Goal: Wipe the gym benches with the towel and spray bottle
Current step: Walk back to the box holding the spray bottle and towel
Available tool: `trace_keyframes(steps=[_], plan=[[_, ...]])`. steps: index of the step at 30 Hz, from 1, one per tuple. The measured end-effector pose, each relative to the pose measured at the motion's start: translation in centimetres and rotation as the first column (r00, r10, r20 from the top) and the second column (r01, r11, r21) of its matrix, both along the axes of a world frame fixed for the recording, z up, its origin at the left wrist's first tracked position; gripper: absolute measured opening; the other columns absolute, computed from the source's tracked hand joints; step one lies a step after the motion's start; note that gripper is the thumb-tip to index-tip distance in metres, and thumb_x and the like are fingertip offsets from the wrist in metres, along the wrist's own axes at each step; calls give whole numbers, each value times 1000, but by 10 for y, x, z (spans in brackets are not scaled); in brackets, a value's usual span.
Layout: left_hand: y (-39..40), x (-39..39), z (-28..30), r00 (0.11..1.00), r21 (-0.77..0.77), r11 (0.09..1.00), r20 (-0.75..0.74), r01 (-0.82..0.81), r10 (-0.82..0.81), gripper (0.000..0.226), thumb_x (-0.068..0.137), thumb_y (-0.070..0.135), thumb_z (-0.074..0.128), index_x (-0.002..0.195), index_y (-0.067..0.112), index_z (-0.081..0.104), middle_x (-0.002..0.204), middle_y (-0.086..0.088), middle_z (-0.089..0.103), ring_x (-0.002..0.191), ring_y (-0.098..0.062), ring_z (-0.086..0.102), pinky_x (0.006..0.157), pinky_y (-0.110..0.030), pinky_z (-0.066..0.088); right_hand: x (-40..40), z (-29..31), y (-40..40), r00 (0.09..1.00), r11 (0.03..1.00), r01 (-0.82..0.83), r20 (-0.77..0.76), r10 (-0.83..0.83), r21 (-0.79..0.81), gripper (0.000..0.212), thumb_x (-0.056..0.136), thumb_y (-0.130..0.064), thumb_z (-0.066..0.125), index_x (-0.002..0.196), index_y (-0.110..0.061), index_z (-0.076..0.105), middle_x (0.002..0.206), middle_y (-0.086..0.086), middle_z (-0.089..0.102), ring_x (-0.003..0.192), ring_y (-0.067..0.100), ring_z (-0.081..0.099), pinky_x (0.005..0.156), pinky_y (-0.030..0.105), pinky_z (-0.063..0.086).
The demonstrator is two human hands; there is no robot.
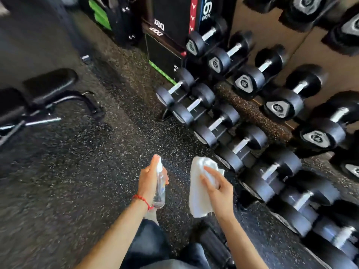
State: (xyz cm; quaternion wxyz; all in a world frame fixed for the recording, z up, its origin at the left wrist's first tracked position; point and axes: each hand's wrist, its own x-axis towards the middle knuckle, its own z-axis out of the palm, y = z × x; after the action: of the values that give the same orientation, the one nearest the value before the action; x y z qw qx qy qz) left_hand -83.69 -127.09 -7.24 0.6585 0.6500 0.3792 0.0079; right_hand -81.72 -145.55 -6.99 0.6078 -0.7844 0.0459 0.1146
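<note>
Both hands are loaded and nothing is being wiped yet, so this looks like the carry between surfaces rather than the cleaning itself. The left hand [148, 179] is wrapped around a clear plastic spray bottle with a white nozzle [160, 186], held nearly upright, nozzle up and pointing away from the body. The right hand [219, 189] pinches a white folded cloth towel [198, 189], which hangs loosely below the fingers. The two hands are apart, and bottle and towel do not touch.

Taking the spray bottle as the landmark: the towel is just to its right; the black padded gym bench on a dark metal frame [48, 88] stands well off to its upper left, across the speckled black rubber floor [87, 171]; the rack of black round-headed dumbbells with chrome handles [242, 121] runs along to its right and beyond.

The next move probably calls for closing on the bench, aiming the nozzle at the pad, spraying, then drawing the towel across it. The pad looks smooth and slightly glossy, though blur hides any marks.
</note>
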Motion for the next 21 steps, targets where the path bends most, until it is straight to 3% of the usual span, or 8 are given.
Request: trace_keyframes(steps=[6, 10, 15, 17, 21], plan=[[116, 39, -3, 990, 14, 990, -24, -139, 140, 67, 91, 56, 38, 50, 6, 55, 41, -2, 56, 39, -13, 53, 42, -15, 40, 62, 2, 114, 990, 990, -138, -9, 138, -14, 30, 84, -30, 68, 90, -58, 63, 90, -23, 66, 82, -4, 61, 69, 25, 51], [184, 63, -2, 980, 10, 980, -27, -199, 200, 67, 90, 57, 37, 50, 7, 54, 42, -2, 56, 38, -12, 53, 38, -11, 37, 99, 4, 180, 985, 985, -172, -13, 172, -11, 25, 83, -31, 68, 95, -53, 64, 95, -21, 65, 87, 0, 61, 73, 30, 52], [241, 93, -1, 954, -27, 955, -54, -296, 295, 61, 90, 53, 41, 50, 11, 60, 46, -3, 62, 38, -13, 56, 43, -16, 42, 140, 5, 239, 974, 974, -225, -29, 225, -15, 22, 82, -32, 69, 98, -46, 64, 91, -18, 67, 81, -5, 60, 61, 13, 46], [257, 107, -5, 945, -35, 946, -66, -322, 319, 61, 89, 55, 41, 50, 11, 60, 46, -4, 62, 39, -14, 56, 49, -24, 43, 158, 3, 258, 967, 967, -253, -33, 252, -27, 22, 81, -33, 70, 99, -45, 65, 92, -20, 67, 84, -7, 59, 65, 14, 46], [284, 144, -11, 944, -28, 945, -60, -326, 323, 63, 82, 62, 39, 53, 9, 58, 44, 0, 60, 38, -12, 54, 48, -23, 40, 203, -4, 291, 957, 957, -288, -41, 287, -29, 23, 81, -31, 70, 102, -40, 67, 92, -19, 68, 86, -4, 61, 68, 16, 50]])
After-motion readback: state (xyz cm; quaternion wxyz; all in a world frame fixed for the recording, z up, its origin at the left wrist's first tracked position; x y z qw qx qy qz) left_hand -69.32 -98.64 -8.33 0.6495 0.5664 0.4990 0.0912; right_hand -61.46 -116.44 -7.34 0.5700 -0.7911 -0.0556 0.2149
